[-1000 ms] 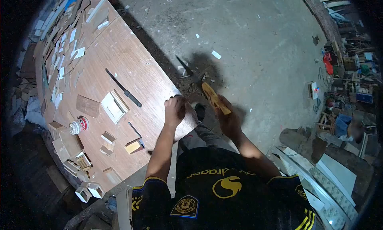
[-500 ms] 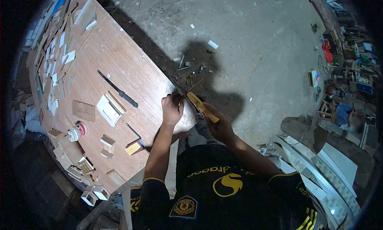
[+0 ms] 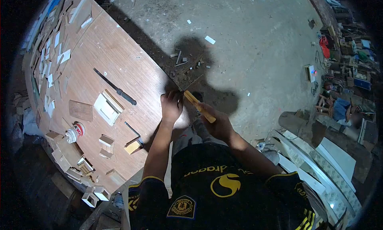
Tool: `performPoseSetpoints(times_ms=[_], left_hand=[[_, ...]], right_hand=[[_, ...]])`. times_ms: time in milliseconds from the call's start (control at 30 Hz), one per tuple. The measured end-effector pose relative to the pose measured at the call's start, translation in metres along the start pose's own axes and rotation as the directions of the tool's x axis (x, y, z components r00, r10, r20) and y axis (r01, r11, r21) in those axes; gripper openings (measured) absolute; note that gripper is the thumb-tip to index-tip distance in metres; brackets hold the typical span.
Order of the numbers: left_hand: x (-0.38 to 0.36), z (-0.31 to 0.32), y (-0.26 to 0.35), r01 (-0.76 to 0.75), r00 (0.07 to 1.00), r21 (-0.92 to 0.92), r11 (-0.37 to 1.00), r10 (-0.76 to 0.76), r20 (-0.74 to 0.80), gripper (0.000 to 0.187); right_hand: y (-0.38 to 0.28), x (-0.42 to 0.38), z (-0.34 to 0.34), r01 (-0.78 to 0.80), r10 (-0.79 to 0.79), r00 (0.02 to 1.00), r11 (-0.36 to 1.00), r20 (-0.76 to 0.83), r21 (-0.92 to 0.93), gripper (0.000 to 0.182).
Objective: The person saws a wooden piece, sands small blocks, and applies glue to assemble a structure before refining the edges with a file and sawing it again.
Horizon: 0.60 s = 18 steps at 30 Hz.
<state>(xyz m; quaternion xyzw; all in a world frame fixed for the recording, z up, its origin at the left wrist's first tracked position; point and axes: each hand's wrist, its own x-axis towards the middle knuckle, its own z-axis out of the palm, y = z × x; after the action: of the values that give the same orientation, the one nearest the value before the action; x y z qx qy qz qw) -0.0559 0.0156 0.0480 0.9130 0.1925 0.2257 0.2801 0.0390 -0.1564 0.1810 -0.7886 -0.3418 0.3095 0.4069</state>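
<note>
My right hand (image 3: 217, 124) is wrapped round a yellow wooden handle (image 3: 199, 107) beyond the table's edge; it looks like a saw handle, its blade hard to make out. At the corner of the wooden table (image 3: 123, 54), my left hand (image 3: 172, 106) rests with its fingers curled and pressed down; what lies beneath them is hidden. A thin strip (image 3: 194, 81) sticks out past the corner near the handle's tip. Left of my left hand, a long dark tool with a black handle (image 3: 127, 97) lies on the table.
White-and-wood frame pieces (image 3: 107, 109), a white jar with a red label (image 3: 75, 132), a yellow block (image 3: 133, 146) and small boxes (image 3: 95, 194) are on the table. Scraps (image 3: 210, 40) litter the floor. Curved panels (image 3: 319, 170) lie at the right. A person (image 3: 353, 120) is at far right.
The view has shifted slightly. My right hand and the yellow handle have moved slightly relative to the table corner. My left hand stays at the corner.
</note>
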Motion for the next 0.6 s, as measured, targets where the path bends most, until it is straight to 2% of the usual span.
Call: performPoseSetpoints(times_ms=[167, 233, 300, 367, 533, 600], left_hand=[[-0.005, 0.007, -0.008, -0.005, 0.995, 0.084, 0.996, -0.004, 0.103, 0.012], [-0.007, 0.013, -0.01, -0.016, 0.997, 0.121, 0.993, 0.006, 0.082, 0.012], [-0.009, 0.015, -0.011, -0.023, 0.998, 0.16, 0.987, 0.013, 0.062, 0.012], [-0.007, 0.011, -0.006, -0.027, 0.994, 0.228, 0.973, 0.003, 0.106, 0.012], [-0.01, 0.012, -0.007, -0.046, 0.997, 0.286, 0.957, 0.027, 0.071, 0.014], [-0.008, 0.011, -0.005, -0.043, 0.998, 0.285, 0.958, 0.03, 0.05, 0.014]], right_hand=[[-0.004, -0.002, 0.002, -0.039, 0.038, 0.999, 0.998, 0.026, 0.04, 0.037], [-0.004, -0.002, 0.003, -0.075, 0.073, 0.997, 0.995, 0.036, 0.066, 0.036], [0.0, -0.002, 0.007, 0.022, -0.021, 1.0, 0.998, -0.023, 0.052, 0.036], [-0.006, -0.001, 0.005, 0.02, -0.016, 0.999, 0.997, -0.043, 0.078, 0.036], [-0.006, -0.002, 0.01, 0.086, -0.079, 0.992, 0.993, -0.099, 0.076, 0.034], [-0.007, -0.002, 0.008, -0.023, 0.024, 0.999, 1.0, -0.047, 0.021, 0.034]])
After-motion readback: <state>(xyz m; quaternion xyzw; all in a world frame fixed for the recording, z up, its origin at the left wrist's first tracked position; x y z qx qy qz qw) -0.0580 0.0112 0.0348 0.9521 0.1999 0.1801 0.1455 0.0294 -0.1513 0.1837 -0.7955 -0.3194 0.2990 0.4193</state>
